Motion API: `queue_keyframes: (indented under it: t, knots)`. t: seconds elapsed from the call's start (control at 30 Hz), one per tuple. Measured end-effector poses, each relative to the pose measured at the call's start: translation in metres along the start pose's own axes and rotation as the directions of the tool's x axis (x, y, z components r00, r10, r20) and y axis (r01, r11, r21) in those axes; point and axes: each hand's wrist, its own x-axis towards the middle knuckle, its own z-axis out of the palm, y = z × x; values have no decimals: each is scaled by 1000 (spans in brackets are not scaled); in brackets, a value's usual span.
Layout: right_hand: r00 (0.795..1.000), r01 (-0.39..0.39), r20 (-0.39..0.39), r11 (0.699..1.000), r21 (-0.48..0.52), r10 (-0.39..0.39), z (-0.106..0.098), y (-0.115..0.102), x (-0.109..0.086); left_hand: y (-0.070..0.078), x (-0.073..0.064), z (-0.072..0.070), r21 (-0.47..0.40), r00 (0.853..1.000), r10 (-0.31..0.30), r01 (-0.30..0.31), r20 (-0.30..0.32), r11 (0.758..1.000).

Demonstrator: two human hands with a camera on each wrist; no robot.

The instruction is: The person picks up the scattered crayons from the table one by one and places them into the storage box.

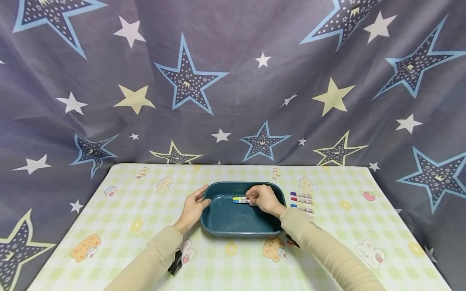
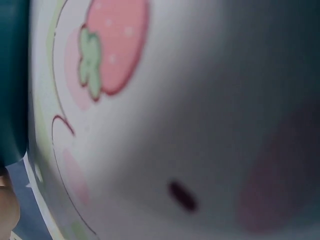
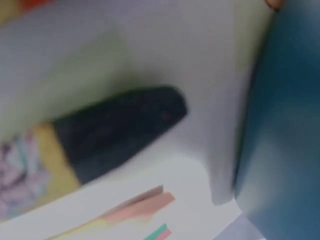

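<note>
A dark teal plastic tray point(image 1: 233, 220) with raised walls sits on the table. At its left end my left hand point(image 1: 192, 208) holds the rim, thumb over the edge and fingers along the outside. My right hand point(image 1: 263, 199) is inside the tray, pinching a blue-capped marker point(image 1: 241, 201) at its right end. Close against that one lies a yellow-capped marker point(image 1: 239, 198); whether the fingers touch it too is hidden. The left wrist view catches only the tray's wall point(image 2: 12, 80) and a bit of the left hand point(image 2: 7, 210).
Right of the tray lie a purple-capped marker point(image 1: 299, 195), a red-capped marker point(image 1: 302, 200) and a blue-capped marker point(image 1: 302, 208). In the right wrist view, a black-capped marker point(image 3: 120, 130) lies beside the tray. A star-patterned curtain point(image 1: 233, 81) hangs behind the checked tablecloth point(image 1: 123, 214).
</note>
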Motion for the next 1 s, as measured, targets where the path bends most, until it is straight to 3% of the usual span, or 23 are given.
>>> queue_keyframes:
  t: [0.33, 0.73, 1.0]
  knots:
    - [1000, 23, -18, 1000, 12, -23, 0, -2, -1, 2, 0, 0, 4, 1000, 9, -9, -6, 1000]
    - [999, 41, 16, 998, 42, -42, 2, -1, -4, -2, 0, -3, 11, 1000, 11, -11, -8, 1000]
    - [996, 76, -53, 992, 96, -72, -27, -16, -20, 0, 1, -2, 15, 1000, 13, -13, 9, 1000]
